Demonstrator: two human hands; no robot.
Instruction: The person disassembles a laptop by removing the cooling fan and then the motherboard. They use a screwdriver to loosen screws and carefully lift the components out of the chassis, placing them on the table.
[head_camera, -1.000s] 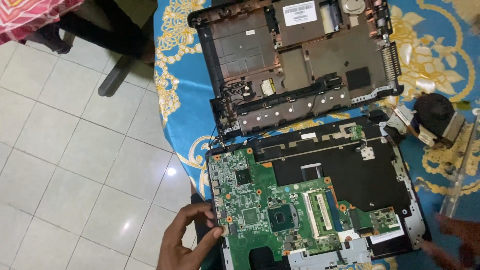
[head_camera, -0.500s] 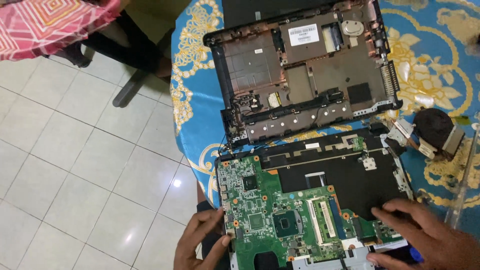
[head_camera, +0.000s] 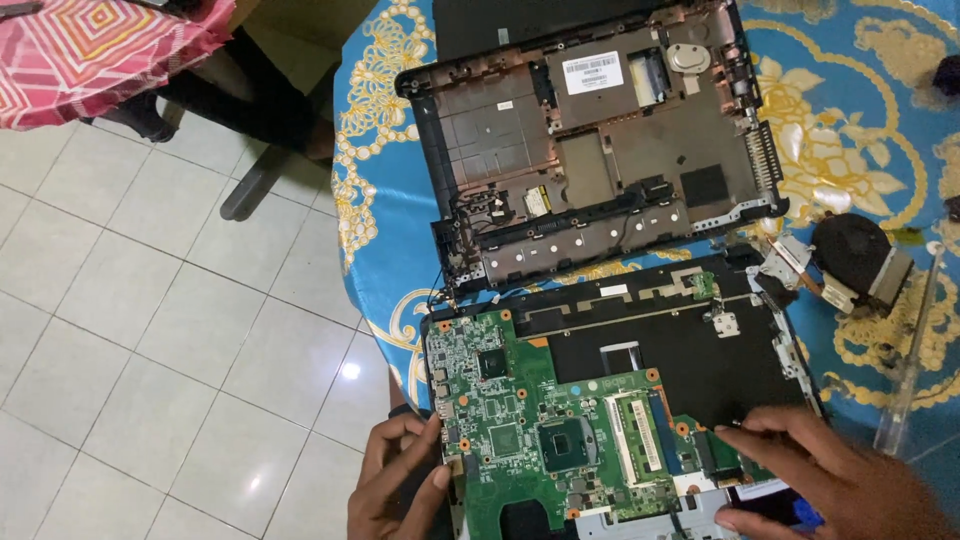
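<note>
A green laptop motherboard (head_camera: 540, 420) lies in the black lower laptop frame (head_camera: 690, 350) at the near edge of the table. My left hand (head_camera: 400, 480) grips the board's left edge, thumb on top near the side ports. My right hand (head_camera: 830, 480) rests on the board's right end, fingers spread flat over it, with something blue (head_camera: 805, 515) showing under the palm. Farther back lies the emptied black bottom case (head_camera: 590, 140) of the laptop, inside facing up.
A black cooling fan with copper heat pipe (head_camera: 850, 255) lies to the right of the frame. A clear plastic ruler (head_camera: 910, 350) lies near the right edge. The blue and gold tablecloth (head_camera: 390, 220) hangs over a white tiled floor (head_camera: 150, 330). A pink patterned cloth (head_camera: 90, 50) is top left.
My right hand has come in from the lower right and settled on the board's right end. The view has shifted so the table sits farther right. My left hand stays on the board's left edge.
</note>
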